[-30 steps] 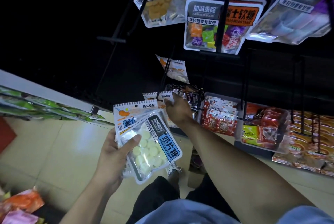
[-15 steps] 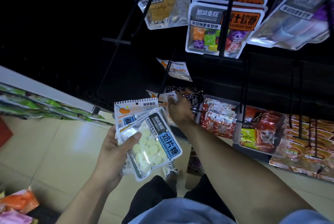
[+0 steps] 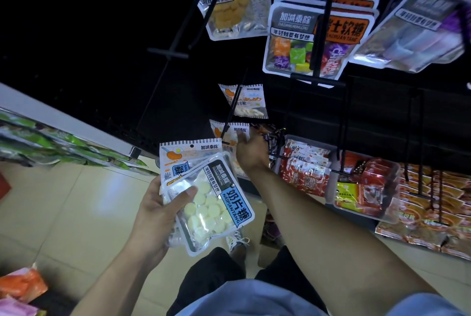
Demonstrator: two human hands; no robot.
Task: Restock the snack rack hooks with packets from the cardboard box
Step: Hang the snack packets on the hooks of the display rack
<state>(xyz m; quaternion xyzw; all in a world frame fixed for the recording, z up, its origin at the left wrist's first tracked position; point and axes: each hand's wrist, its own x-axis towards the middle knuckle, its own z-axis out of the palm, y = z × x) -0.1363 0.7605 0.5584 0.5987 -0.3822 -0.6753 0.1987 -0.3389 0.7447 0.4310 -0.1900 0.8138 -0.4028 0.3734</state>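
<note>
Left hand [image 3: 155,209] grips a fan of packets, thumb across the front one, a milk-tablet packet [image 3: 214,203] w/ a white-orange packet [image 3: 186,155] behind it. Right hand [image 3: 251,152] reaches far to a low hook [image 3: 230,121] on the rack, fingertips pinching a white-orange packet's top edge [image 3: 233,130] at the hook's tip. Another such packet [image 3: 244,100] hangs just beyond.

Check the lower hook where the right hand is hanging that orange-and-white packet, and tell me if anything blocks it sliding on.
Nothing visible blocks it. The right hand holds the orange-and-white packet at the tip of the lower hook. One similar packet already hangs farther back on that hook, with bare rod showing between them.
</note>
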